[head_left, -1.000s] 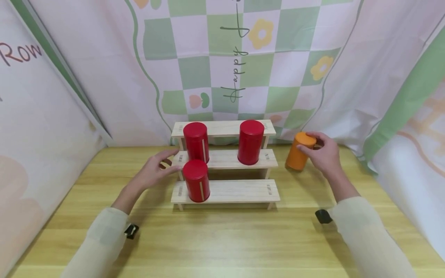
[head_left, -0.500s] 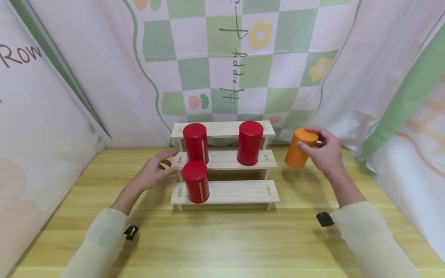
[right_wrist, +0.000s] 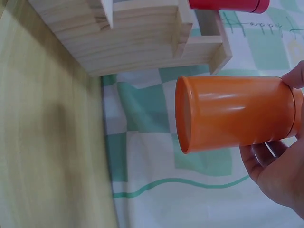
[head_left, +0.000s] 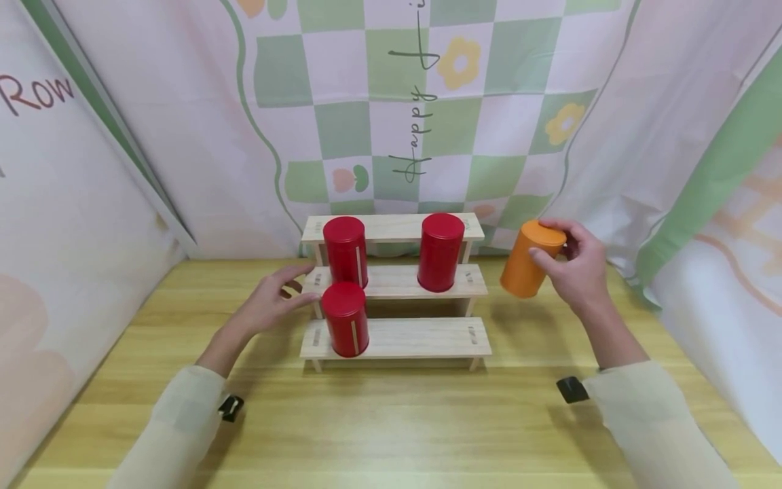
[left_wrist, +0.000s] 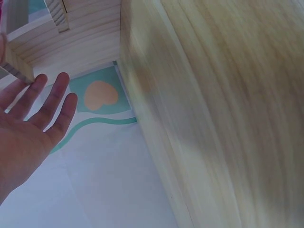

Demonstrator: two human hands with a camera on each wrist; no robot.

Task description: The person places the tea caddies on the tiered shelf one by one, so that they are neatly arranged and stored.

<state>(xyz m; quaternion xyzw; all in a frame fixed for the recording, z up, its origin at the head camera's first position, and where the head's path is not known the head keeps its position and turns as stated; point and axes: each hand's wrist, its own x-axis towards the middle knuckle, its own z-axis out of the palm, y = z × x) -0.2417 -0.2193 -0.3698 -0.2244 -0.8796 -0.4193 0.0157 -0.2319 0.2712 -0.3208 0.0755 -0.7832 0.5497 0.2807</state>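
Note:
My right hand (head_left: 577,265) grips an orange canister (head_left: 527,261) by its lid end, thumb in front and fingers behind. The canister tilts slightly and hangs above the table, its base showing in the right wrist view. My left hand (head_left: 271,299) is at the left end of the middle step of a three-step wooden display stand (head_left: 421,337), thumb at the front edge and index finger at the back; its other fingers (left_wrist: 52,102) extend loosely. Two red canisters (head_left: 345,252) stand on the middle step, left and right; a third red canister (head_left: 345,319) stands on the bottom step's left.
The stand rests on a wood-grain table (head_left: 391,428). Behind it hangs a green-and-white checked curtain (head_left: 397,129), with more curtain at both sides. Each wrist carries a small black device (head_left: 572,390).
My right hand has lifted the orange canister off the table and brought it up, tilting it a little. My left hand and the red canisters stay in place.

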